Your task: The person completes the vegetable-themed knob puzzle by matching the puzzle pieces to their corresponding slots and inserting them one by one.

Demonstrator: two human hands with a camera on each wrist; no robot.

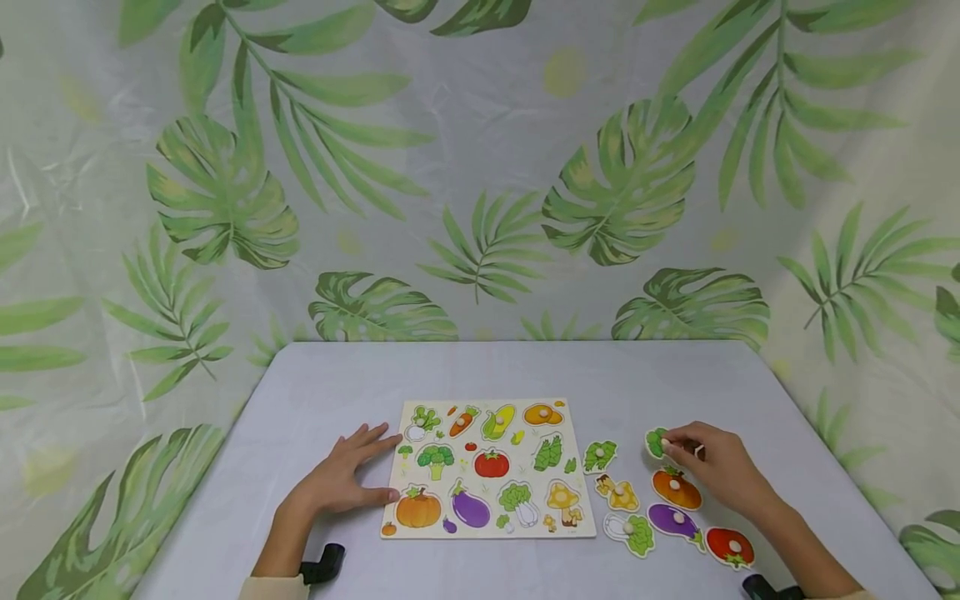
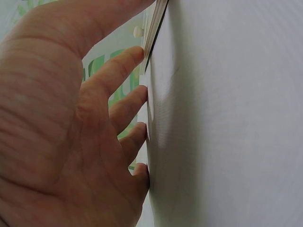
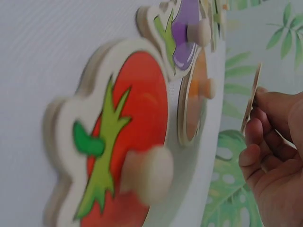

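Observation:
My left hand [image 1: 343,473] rests at the left edge of a wooden vegetable puzzle board [image 1: 465,482], fingers spread, with thumb and index fingertip at the board's side. In the left wrist view its fingertips are down on the white surface. My right hand [image 1: 716,467] pinches a green broccoli puzzle piece [image 1: 655,442] between thumb and fingers. The right wrist view shows that piece [image 3: 252,97] edge-on, raised above the table. Below this hand lie a pumpkin piece [image 1: 677,488], an eggplant piece [image 1: 672,522] and a tomato piece [image 1: 729,548], each with a round wooden knob.
Between board and right hand lie a leafy green piece [image 1: 600,456], a yellow mushroom piece [image 1: 619,494] and a bok choy piece [image 1: 632,533]. Knobbed carrot [image 1: 462,422] and corn [image 1: 497,422] pieces sit in the board. Behind the white table [image 1: 517,367] hangs a leaf-patterned curtain [image 1: 487,167].

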